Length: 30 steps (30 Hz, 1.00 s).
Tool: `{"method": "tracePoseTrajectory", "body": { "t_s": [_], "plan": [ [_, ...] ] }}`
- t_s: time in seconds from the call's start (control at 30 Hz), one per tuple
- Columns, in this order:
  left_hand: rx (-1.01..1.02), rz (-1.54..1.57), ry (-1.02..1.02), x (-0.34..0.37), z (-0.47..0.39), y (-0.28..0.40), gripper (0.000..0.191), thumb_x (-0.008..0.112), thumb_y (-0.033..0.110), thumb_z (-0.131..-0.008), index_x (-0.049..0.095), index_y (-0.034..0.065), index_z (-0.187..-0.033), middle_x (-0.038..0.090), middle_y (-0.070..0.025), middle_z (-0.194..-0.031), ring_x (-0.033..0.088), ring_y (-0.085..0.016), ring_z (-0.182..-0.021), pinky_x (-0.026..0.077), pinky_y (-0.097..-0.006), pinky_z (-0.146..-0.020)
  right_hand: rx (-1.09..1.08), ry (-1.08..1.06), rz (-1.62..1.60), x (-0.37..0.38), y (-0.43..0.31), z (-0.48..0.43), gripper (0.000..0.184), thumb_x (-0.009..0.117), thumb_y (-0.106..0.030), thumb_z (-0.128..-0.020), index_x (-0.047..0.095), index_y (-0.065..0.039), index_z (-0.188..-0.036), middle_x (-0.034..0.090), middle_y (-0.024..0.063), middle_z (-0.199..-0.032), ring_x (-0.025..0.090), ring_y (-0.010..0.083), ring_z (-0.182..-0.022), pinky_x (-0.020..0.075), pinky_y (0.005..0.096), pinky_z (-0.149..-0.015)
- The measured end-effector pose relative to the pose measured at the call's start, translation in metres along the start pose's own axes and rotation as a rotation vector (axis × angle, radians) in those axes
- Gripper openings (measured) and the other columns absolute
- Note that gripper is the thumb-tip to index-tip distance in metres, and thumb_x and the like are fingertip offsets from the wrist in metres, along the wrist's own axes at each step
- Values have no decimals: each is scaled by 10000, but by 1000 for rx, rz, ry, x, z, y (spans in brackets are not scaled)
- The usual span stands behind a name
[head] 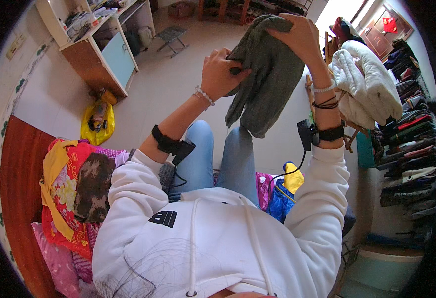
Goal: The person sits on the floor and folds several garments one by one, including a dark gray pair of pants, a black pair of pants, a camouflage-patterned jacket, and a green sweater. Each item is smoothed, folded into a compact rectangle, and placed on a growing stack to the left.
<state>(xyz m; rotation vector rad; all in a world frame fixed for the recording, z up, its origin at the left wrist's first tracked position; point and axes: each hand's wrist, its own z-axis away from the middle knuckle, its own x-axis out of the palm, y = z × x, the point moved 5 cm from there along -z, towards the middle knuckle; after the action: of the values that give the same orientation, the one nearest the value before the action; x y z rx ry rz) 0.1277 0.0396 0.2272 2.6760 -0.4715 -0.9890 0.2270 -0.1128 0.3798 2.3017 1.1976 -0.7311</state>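
A dark grey-green cloth garment [273, 82] hangs in the air above my knees, and both hands have hold of it. My left hand [223, 72] pinches its left side, with the fingers curled into the fabric. Higher up, my right hand [296, 35] grips the top right edge, thumb over the cloth. Two long parts of the garment dangle down towards my jeans [238, 160]. Its exact kind cannot be told, and the side facing away from me is hidden.
Folded white quilts [366, 82] rest on a wooden chair to the right, before stacked clothes [411, 130]. On the left lie a red floral cloth [65, 178] and a brown furry item [95, 186]. A yellow plastic bag [98, 123] sits near the cabinet [119, 56]; a folding stool [171, 35] stands beyond.
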Motion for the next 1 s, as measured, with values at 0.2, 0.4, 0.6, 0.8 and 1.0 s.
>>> {"method": "tracePoseTrajectory", "body": {
  "t_s": [0.2,0.4,0.6,0.8,1.0],
  "plan": [
    [-124,-51,111,10,12,3,347,787,379,-723,744,77,-888,620,-138,-1055,556,-339,-1014,446,-470,-869,32,-51,12,-12,-42,3,374,826,-373,-714,735,-180,-1021,739,33,-928,721,237,-836,573,364,-742],
    [-237,151,76,34,11,3,348,811,319,-647,740,53,-858,608,-186,-1077,530,-377,-1042,445,-481,-884,-147,144,93,-22,-52,2,384,831,-419,-697,714,-194,-986,728,-3,-911,720,220,-817,574,339,-686],
    [-127,204,123,29,28,-22,279,817,220,-647,731,17,-819,584,-186,-1271,490,-380,-1181,423,-453,-992,-76,51,180,5,26,22,407,773,-484,-763,705,-168,-1011,727,10,-924,717,236,-833,569,340,-684],
    [-330,419,55,16,35,3,138,611,107,-860,600,7,-954,615,-210,-779,614,-285,-659,484,-408,-624,-23,219,122,4,62,36,335,819,-216,-705,706,-122,-1005,706,26,-1056,682,257,-976,558,378,-828],
    [-286,686,53,57,79,50,244,620,46,-828,552,-11,-1056,638,-180,-876,624,-287,-731,488,-405,-640,-91,356,-123,-28,60,31,328,762,-29,-573,703,-75,-892,660,46,-946,603,261,-952,423,378,-874]
  ]
}}
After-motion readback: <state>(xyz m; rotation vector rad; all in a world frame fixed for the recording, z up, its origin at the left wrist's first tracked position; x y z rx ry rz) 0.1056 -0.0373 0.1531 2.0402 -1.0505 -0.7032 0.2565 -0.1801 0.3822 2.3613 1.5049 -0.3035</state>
